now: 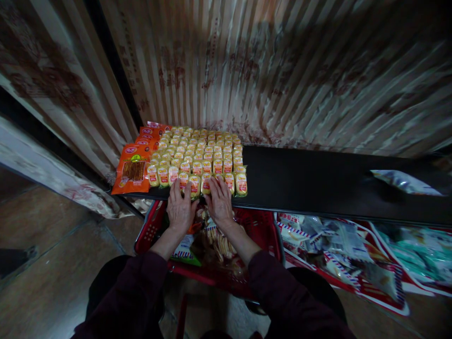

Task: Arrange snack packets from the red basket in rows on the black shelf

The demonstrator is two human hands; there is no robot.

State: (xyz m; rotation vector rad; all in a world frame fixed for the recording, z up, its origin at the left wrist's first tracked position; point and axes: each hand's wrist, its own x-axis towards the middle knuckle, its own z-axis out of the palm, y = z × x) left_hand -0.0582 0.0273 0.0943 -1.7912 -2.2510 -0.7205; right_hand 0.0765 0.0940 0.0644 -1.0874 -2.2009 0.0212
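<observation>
Rows of small packaged yellow cakes [197, 168] with red and white labels fill the left part of a black shelf. My left hand [181, 207] rests at the front row, its fingers stretched over the faces of the packages and its thumb low beside them. Next to it, my right hand [221, 202] touches the same row with fingers extended. One package [194, 185] shows between the two hands. Parts of the front packages are hidden behind my fingers. Orange snack bags [131, 167] lie overlapping along the left side of the cakes.
Below the shelf [300, 181] is a red basket [261, 221] holding packaged food. More red containers [374, 296] with bagged snacks stand at the right. A shiny packet [404, 182] lies at the shelf's right. A patterned curtain [226, 70] hangs behind, and a dark post [116, 61] rises at the left.
</observation>
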